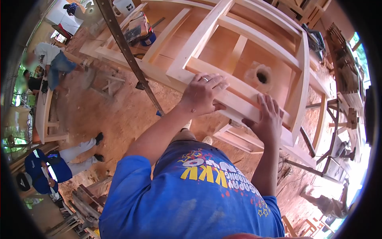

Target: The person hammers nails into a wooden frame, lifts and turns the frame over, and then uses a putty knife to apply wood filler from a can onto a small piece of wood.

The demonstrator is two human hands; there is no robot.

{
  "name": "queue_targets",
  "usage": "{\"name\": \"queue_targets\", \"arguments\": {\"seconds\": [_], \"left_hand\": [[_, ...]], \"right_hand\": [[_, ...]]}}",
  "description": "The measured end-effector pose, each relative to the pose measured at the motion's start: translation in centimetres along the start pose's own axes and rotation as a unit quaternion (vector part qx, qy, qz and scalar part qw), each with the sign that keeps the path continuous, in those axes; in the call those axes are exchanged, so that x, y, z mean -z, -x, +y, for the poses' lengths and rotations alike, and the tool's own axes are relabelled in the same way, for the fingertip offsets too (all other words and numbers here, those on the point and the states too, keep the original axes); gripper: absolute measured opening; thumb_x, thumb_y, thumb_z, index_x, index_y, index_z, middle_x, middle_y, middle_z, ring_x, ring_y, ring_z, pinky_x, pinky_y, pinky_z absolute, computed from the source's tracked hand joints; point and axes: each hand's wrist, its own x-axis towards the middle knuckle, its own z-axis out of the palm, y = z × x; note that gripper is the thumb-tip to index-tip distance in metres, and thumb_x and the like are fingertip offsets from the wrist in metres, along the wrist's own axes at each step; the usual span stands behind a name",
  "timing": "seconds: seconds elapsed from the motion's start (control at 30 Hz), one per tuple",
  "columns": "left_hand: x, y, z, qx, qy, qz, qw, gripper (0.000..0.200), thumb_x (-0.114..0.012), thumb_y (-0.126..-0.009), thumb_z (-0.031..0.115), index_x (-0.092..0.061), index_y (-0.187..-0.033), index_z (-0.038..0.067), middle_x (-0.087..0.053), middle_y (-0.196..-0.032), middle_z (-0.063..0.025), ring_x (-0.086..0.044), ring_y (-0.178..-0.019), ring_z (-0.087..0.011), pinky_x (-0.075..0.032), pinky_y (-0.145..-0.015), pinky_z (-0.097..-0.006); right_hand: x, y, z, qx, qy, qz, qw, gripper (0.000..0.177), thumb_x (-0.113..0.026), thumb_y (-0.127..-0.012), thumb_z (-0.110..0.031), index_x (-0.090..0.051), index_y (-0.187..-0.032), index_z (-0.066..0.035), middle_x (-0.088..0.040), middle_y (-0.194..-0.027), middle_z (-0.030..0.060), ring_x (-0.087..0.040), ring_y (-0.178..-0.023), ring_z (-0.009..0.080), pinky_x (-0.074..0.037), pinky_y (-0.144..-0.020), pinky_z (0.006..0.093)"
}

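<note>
A pale wooden frame (264, 28) with several bars lies before me, resting on a larger wooden panel (163, 59). My left hand (205, 93) lies over the near rail at its left part, fingers bent over the top and thumb on the near side; a ring shows on one finger. Farther right along the same rail, my right hand (268, 119) grips it with fingers on top and thumb at the near side. Beyond the rail, a board with a dark round hole (262, 76) shows inside the frame.
Cans (143, 32) stand on the panel at upper left, near a dark metal bar (127, 51). One person in blue (47, 169) is at lower left, another (55, 59) at upper left by a bench (43, 111). Stacked wood (346, 59) is at right.
</note>
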Motion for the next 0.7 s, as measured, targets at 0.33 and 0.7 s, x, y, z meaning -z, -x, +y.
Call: {"name": "queue_targets", "arguments": {"seconds": [0.33,0.7], "left_hand": [[5.2,2.7,-1.7,-0.036,0.23,0.243,0.942,0.046,-0.082,-0.09,0.032,-0.071,-0.124,0.004,-0.074,-0.119,-0.0157,-0.071,-0.109,-0.0278,-0.054,-0.096,-0.0413],[10.1,11.7,-35.1,0.539,0.499,0.448,0.51,0.044,-0.075,-0.097,0.028,-0.058,-0.129,0.004,-0.066,-0.115,-0.0041,-0.062,-0.098,-0.014,-0.051,-0.089,-0.0297]], "right_hand": [[-0.2,-0.5,-0.4,-0.01,0.011,0.004,1.0,0.107,-0.097,-0.058,-0.039,-0.053,-0.152,-0.016,-0.052,-0.156,0.0142,-0.043,-0.147,0.0358,-0.034,-0.119,0.0523],[0.7,-2.2,-9.0,-0.194,0.061,-0.048,0.978,0.116,-0.099,-0.054,-0.029,-0.048,-0.157,-0.019,-0.034,-0.17,0.0105,-0.028,-0.158,0.0353,-0.024,-0.126,0.0571]]}}
